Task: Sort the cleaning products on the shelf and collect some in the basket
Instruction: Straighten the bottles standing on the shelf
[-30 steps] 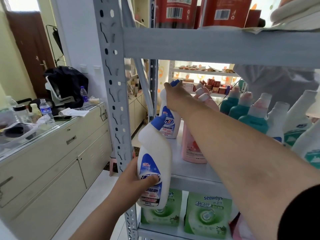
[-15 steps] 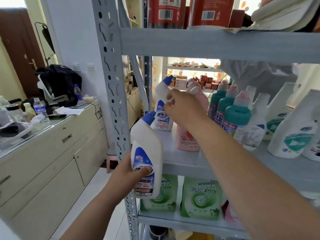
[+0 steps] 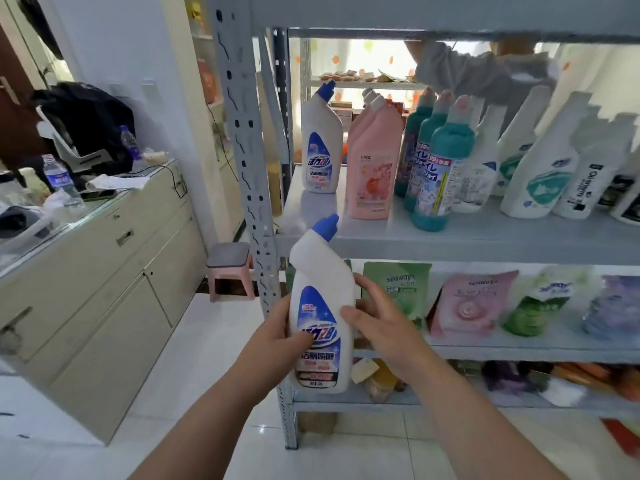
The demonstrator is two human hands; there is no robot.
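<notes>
I hold the white bottle (image 3: 318, 306) just below the middle shelf (image 3: 485, 244), my left hand (image 3: 277, 337) wrapped round its label, my right hand (image 3: 381, 327) curled onto its side — a careless swap could drop it on the tiles (image 3: 194, 341) or knock its cap (image 3: 327, 225) on the shelf edge

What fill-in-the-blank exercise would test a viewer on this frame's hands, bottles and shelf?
1. The left hand and right hand hold a white bottle with a ____ cap.
2. Its twin stands on the shelf, directly left of the ____ bottles.
3. The pouch just beyond the right hand is ____.

Missing words: blue; pink; green.
</notes>
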